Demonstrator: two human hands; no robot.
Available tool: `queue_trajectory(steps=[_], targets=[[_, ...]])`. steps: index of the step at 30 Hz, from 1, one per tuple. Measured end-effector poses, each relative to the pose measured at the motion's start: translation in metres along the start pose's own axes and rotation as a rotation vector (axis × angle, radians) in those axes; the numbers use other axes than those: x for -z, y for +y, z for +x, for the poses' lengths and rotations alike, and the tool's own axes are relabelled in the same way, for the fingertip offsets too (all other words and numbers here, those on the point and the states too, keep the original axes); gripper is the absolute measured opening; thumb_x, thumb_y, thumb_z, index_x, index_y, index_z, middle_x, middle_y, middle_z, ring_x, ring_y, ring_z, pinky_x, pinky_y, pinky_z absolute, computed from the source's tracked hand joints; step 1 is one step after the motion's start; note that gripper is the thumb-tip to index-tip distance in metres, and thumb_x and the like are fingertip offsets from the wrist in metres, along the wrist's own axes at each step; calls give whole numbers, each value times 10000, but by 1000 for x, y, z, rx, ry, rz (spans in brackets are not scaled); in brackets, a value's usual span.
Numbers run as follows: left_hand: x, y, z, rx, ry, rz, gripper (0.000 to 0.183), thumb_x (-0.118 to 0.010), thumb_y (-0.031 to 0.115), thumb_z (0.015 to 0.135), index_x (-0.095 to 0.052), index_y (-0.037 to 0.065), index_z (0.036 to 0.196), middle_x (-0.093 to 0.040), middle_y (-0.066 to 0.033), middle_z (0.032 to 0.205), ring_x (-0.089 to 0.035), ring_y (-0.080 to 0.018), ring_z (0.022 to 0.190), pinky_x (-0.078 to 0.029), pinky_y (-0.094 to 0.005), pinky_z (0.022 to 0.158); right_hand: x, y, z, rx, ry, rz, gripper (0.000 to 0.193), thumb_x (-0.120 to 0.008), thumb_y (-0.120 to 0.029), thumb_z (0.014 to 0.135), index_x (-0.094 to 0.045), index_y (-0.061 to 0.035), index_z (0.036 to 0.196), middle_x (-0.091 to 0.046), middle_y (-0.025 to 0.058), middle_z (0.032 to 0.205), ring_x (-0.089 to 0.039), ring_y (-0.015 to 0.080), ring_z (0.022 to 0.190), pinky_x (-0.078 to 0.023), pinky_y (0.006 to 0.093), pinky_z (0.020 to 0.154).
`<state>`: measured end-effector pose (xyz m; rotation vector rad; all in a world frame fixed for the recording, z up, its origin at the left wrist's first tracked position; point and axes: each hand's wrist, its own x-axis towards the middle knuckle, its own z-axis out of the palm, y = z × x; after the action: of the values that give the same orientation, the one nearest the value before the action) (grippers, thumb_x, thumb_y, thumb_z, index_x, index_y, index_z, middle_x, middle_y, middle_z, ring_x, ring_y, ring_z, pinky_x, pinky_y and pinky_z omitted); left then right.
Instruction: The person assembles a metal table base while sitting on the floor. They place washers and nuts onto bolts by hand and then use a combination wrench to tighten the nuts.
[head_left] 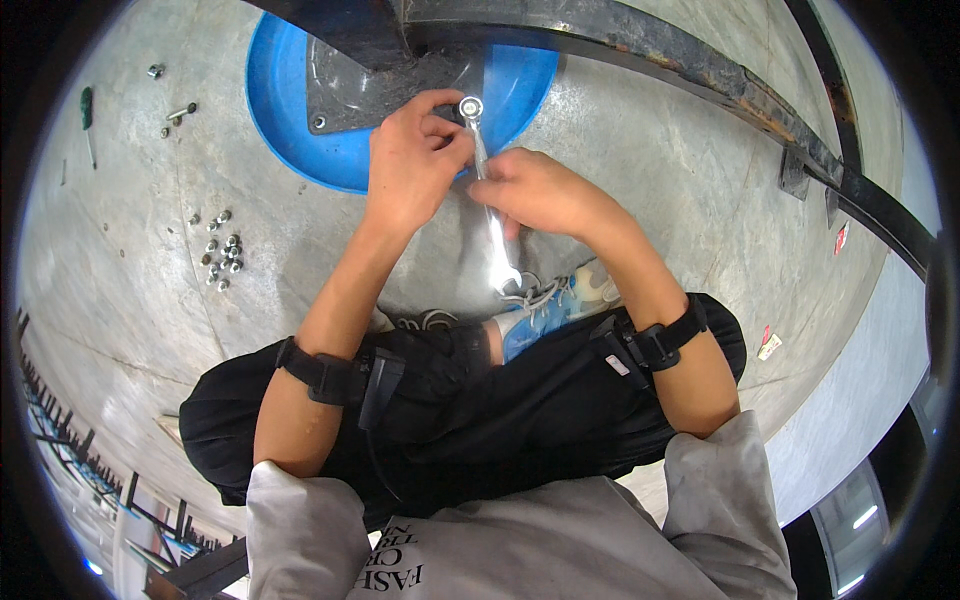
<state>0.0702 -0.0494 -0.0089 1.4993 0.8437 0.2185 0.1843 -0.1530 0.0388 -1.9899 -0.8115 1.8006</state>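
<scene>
Your right hand (540, 190) is closed around the shaft of a silver combination wrench (497, 236), with the thumb lying across the metal. The wrench points lengthwise away from you: its ring end is at the top, near the edge of a black plate (345, 85), and its open-ended jaw is down near your blue shoe (545, 318). Your left hand (412, 160) is at the ring end with its fingers bent, the index fingertip close beside the ring; you cannot tell from this view whether those fingers pinch anything.

The black plate sits over a round blue base (275, 110) on the grey concrete floor (650, 170), and a curved black metal frame (620, 40) sweeps above it to your right. Out to your left, a group of small metal nuts (232, 252) lies scattered, with a bolt (182, 114) and a single nut (155, 71) farther away. A screwdriver with a green handle (87, 108) lies beyond them, near the left rim. Black straps (322, 378) wrap both your forearms.
</scene>
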Motion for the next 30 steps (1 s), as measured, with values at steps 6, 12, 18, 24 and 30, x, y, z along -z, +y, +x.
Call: queue_trajectory(steps=[6,12,18,24,30], targets=[[-2,3,-1,13,-11,-29,376,-605,30,709,-571,-71,1070,-680,-123,734,-660,-135,658,-506,-247,601,1,-2,-5,-8,103,-82,305,-543,-249,777,-613,46,751,-606,162,569,-632,258,542,-492,360,557],[-2,3,-2,-10,-11,-48,376,-609,29,708,-572,-67,1069,-679,-116,733,-665,-140,668,-508,-249,605,0,7,-4,-22,166,-56,305,-546,-264,759,-624,30,742,-605,158,579,-627,288,564,-488,384,574],[-1,0,-1,-38,11,3,361,-619,41,705,-586,-52,1052,-676,-95,730,-658,-136,664,-499,-251,597,9,7,-8,-16,214,-213,300,-582,-261,770,-593,35,727,-591,114,571,-612,207,526,-462,319,510],[1,7,-2,2,-79,45,394,-594,0,793,-496,-68,1169,-636,-84,795,-647,-140,721,-533,-239,621,18,8,-17,-31,304,-425,309,-549,-316,717,-655,-30,768,-645,183,756,-629,349,755,-497,419,683],[1,5,-2,-6,-68,64,387,-588,-2,793,-505,-67,1165,-636,-76,791,-647,-140,717,-531,-237,617,27,14,-16,-23,347,-483,296,-589,-291,686,-657,-25,795,-646,186,783,-625,355,788,-492,425,713]])
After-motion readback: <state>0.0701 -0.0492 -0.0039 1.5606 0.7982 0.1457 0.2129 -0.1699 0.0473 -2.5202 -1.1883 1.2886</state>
